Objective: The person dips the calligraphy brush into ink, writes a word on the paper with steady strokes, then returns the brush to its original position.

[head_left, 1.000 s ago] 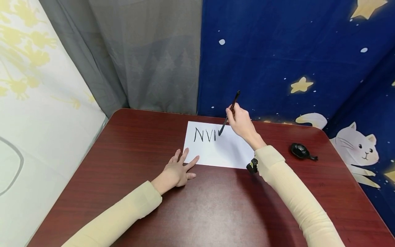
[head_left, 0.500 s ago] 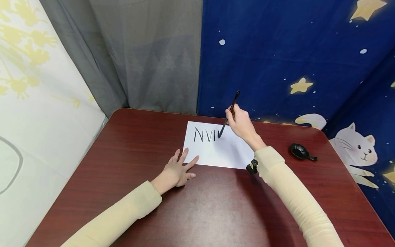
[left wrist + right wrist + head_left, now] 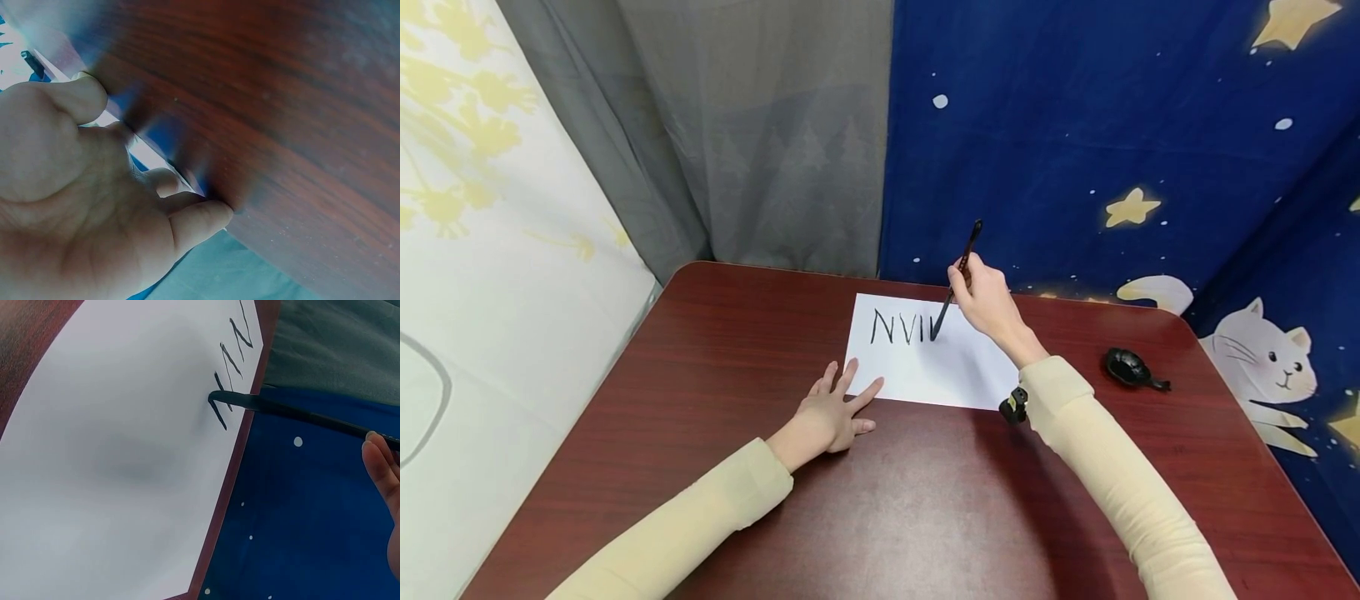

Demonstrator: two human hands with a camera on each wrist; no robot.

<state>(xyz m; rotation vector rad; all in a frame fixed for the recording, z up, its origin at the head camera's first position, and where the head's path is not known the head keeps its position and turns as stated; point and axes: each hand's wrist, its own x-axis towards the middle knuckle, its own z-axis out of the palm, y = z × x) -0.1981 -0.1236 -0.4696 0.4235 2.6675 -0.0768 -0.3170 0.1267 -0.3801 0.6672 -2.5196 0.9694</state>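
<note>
A white sheet of paper lies near the far edge of the table, with the black letters N, V and I along its upper part. My right hand pinches a dark ink brush by its handle, which slants up and away. In the right wrist view the brush's black tip meets the paper at the end of a fourth stroke, beside the I. With fingers spread, my left hand rests at the paper's lower left corner, fingertips on the sheet and the thumb on the table.
A small black dish with a short handle sits on the reddish-brown table, right of the paper. Behind the table's far edge hang a grey curtain and a blue starry one. A white patterned sheet hangs at left.
The brush tip has moved a little down the paper, toward me, lengthening the fourth stroke. My left hand has stayed in place.
</note>
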